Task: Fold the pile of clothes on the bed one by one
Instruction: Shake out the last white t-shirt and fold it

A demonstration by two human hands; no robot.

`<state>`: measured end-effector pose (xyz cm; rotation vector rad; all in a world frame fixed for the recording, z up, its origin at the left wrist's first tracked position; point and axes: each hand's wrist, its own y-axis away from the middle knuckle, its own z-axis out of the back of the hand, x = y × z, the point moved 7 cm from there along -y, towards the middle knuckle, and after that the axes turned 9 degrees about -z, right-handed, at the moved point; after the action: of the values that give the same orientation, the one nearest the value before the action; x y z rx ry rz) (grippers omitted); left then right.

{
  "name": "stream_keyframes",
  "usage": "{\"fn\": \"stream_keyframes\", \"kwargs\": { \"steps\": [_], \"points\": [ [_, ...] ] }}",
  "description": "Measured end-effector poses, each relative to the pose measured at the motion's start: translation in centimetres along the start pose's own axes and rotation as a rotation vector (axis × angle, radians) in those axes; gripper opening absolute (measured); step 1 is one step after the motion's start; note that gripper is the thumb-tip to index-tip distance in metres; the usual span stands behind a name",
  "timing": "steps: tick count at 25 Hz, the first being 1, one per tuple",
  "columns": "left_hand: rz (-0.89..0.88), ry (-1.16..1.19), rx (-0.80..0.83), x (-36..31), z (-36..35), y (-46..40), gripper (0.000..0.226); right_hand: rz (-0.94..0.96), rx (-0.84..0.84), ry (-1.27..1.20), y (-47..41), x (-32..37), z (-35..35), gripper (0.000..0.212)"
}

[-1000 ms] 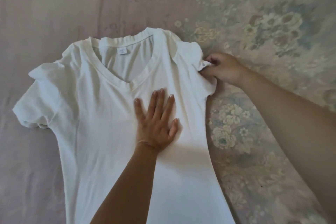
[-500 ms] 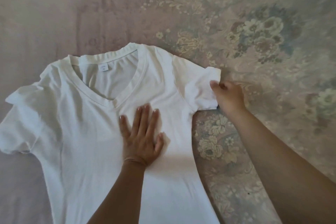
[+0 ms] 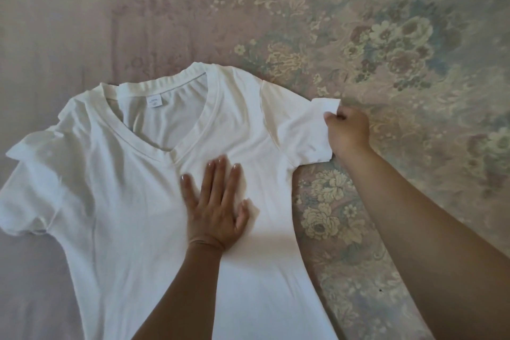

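Across the middle of my view lies the white V-neck T-shirt (image 3: 132, 229), spread front-up on the bed, its neckline toward the far side and its hem running out of frame at the bottom edge. Inside the open collar I can see the small label (image 3: 154, 102), though its print is too small for me to read. The sleeve on the left side of the frame (image 3: 30, 190) is rumpled, with its upper edge folded over on itself. The other sleeve (image 3: 303, 130) is drawn out sideways, and its cuff corner is turned up.

I see the left hand (image 3: 215, 210) lying flat on the chest of the shirt just below the point of the V, fingers straight and slightly spread, palm down on the cloth. The right hand (image 3: 348, 130) is at the cuff of the drawn-out sleeve, fingers curled and pinching the fabric edge at the turned-up corner; its forearm reaches in from the lower right, over the bed beside the shirt.

Under everything is the bedspread (image 3: 386, 50), plain dusty pink on the left and patterned with pale flowers and scrollwork on the right.
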<state>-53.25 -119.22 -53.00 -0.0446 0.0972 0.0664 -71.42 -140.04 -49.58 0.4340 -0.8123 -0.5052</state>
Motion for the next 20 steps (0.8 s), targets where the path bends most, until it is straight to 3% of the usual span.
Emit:
{"fn": "stream_keyframes", "kwargs": {
  "steps": [2,5,8,12,14,17,19,20],
  "points": [
    [-0.003,-0.004,0.0,0.0,0.0,-0.1,0.066,-0.062,-0.028,-0.02,-0.1,-1.4,0.4,0.03],
    [-0.003,0.002,0.0,-0.1,0.0,-0.1,0.066,-0.075,0.079,-0.109,0.3,-1.5,0.1,0.012],
    [-0.003,-0.001,-0.002,-0.1,0.2,0.0,0.066,0.13,0.074,-0.004,1.6,1.2,0.0,0.013],
    [-0.009,-0.002,0.013,0.0,0.0,0.0,0.066,0.458,0.014,0.205,6.6,5.8,-1.9,0.04],
    [-0.007,-0.003,0.03,0.1,-0.1,0.0,0.065,0.592,0.149,0.409,10.1,8.0,-5.8,0.047],
    [-0.006,0.005,0.067,0.0,-0.2,-0.1,0.065,0.57,0.512,0.592,14.5,6.6,-11.8,0.051],
    [-0.012,-0.007,0.094,0.1,-0.5,-0.1,0.073,0.625,0.557,0.433,16.2,4.9,-12.4,0.042],
    [-0.013,-0.002,0.094,0.2,-0.5,-0.1,0.075,0.662,0.471,0.401,16.1,3.8,-11.9,0.042]
  ]
}}
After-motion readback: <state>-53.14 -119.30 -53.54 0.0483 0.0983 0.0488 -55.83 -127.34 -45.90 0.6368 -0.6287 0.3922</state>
